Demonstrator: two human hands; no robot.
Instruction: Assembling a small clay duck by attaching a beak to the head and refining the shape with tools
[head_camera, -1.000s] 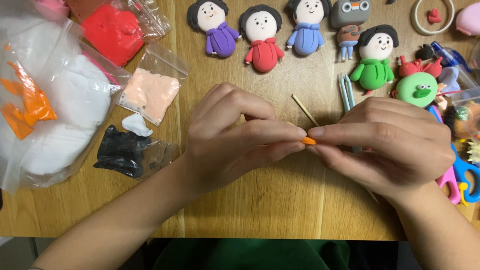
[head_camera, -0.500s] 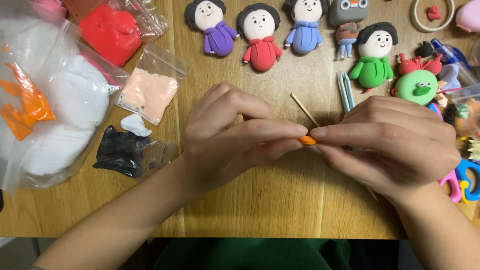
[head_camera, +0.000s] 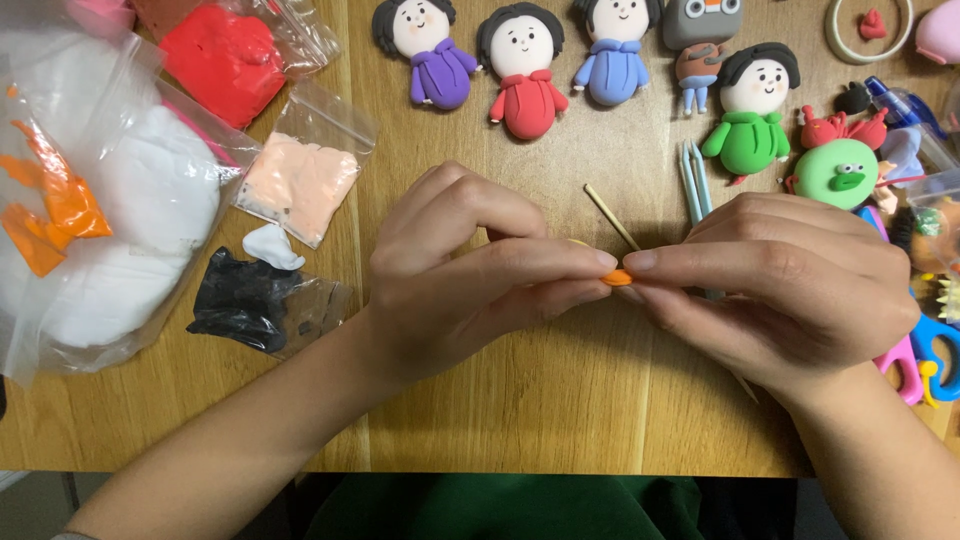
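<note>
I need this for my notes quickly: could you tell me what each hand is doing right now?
Left hand: fingertips pinched shut on the small orange clay piece.
Right hand: fingertips pinched on the same piece.

Two bare forearms, no sleeves or jewellery; green garment (head_camera: 500, 505) at the lap.

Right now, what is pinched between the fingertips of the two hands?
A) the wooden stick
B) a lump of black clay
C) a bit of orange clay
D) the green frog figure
C: the left hand and right hand meet fingertip to fingertip on a small bit of orange clay; the wooden stick lies on the table behind them.
</note>
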